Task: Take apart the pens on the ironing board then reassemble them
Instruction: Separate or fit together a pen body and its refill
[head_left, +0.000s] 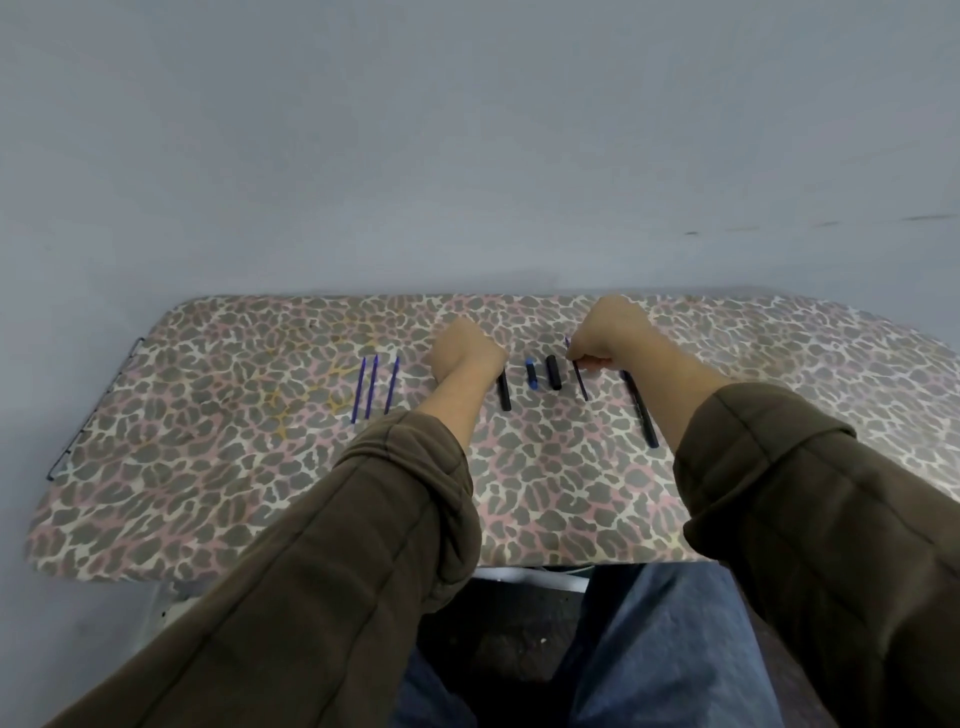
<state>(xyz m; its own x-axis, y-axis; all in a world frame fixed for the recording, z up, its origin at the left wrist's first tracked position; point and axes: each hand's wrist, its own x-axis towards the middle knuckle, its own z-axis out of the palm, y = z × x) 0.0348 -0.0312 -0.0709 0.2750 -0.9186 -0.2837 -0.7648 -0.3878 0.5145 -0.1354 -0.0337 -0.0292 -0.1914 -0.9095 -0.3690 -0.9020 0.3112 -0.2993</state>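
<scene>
Pen parts lie in a row on the leopard-print ironing board (218, 467). Three blue refills (373, 388) rest side by side at the left. My left hand (465, 351) hovers curled just right of them, over the top end of a black pen barrel (504, 394); what its fingers touch is hidden. A blue cap (532, 375) and a black cap (553, 372) lie in the middle. My right hand (608, 332) pinches a thin blue refill (580, 382) near its upper end. A long dark pen barrel (641, 413) lies partly under my right forearm.
A plain grey wall rises behind the board. A metal wire rack (93, 410) edges the board's left end. My knees in blue jeans sit below the board's near edge.
</scene>
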